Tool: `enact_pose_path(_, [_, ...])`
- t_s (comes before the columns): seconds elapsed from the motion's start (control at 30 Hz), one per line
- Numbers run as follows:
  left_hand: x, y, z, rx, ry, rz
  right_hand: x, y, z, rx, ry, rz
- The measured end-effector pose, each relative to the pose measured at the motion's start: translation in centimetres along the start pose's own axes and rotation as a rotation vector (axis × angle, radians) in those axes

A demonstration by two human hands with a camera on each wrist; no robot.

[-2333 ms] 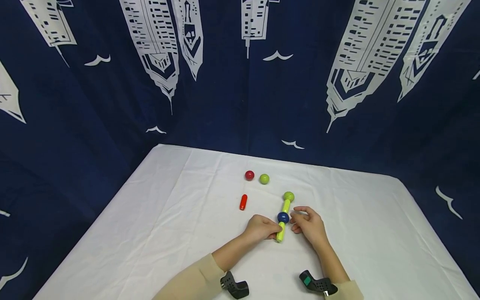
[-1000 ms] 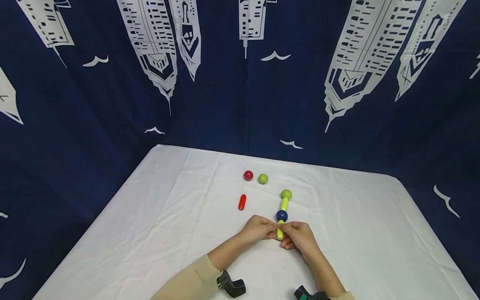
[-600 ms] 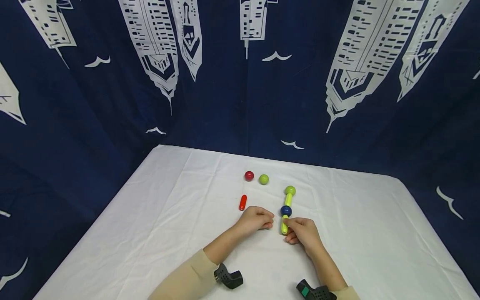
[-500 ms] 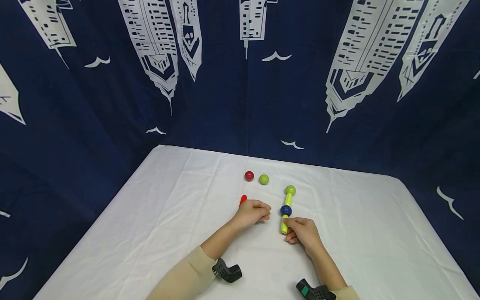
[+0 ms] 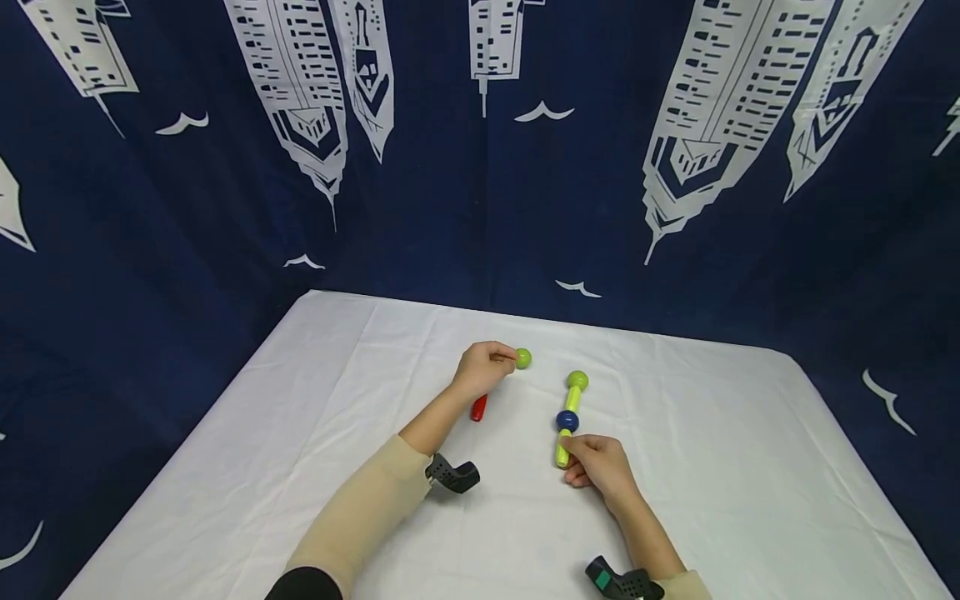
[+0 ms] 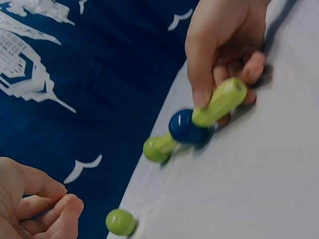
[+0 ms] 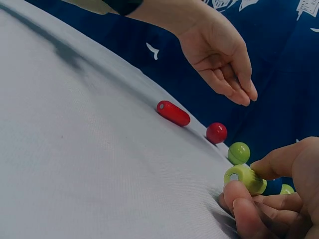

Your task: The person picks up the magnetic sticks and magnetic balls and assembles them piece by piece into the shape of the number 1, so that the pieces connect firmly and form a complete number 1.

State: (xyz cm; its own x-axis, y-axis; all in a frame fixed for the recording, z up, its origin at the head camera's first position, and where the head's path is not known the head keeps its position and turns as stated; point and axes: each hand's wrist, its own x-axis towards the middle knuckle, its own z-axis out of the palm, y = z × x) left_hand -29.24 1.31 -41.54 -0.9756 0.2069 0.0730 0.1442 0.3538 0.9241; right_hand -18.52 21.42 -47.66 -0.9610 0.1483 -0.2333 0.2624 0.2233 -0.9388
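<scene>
My right hand (image 5: 603, 467) pinches the lower yellow-green rod (image 5: 562, 455) between thumb and fingers. That rod joins a blue ball (image 5: 567, 421), then a second yellow-green rod (image 5: 572, 400) and a green ball (image 5: 577, 380), all in one line. My left hand (image 5: 483, 368) hovers at the back of the table, beside a loose green ball (image 5: 523, 358). Its fingers are loosely bent with nothing between them in the right wrist view. Beneath it there lie a red ball (image 7: 217, 133), hidden in the head view, and a red rod (image 5: 478, 408), partly covered by the left wrist.
A white cloth (image 5: 720, 483) covers the table, whose back edge lies just beyond the loose balls. Behind it hangs a dark blue curtain (image 5: 450, 225) with white building prints. Black wrist cameras (image 5: 453, 475) sit on both forearms.
My left hand has let go of the lower yellow-green rod and moved back and left, over the red rod to the loose balls. My right hand has taken hold of that rod.
</scene>
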Motion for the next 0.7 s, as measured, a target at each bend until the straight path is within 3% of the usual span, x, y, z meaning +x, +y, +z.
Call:
enact_pose_path(0.37, [3.9,-0.2,0.7,0.245,-0.013,0.148,0.0,0.1,-0.1,0.000,0.006,-0.006])
enact_pose_path(0.53, [5.3,-0.2,1.3,0.361,-0.072,0.162,0.0,0.2,0.0,-0.005,0.009,-0.015])
enact_pose_path(0.7, [6.3,-0.5,1.9,0.468,-0.115,0.135,0.0,0.2,0.0,-0.002,0.007,-0.014])
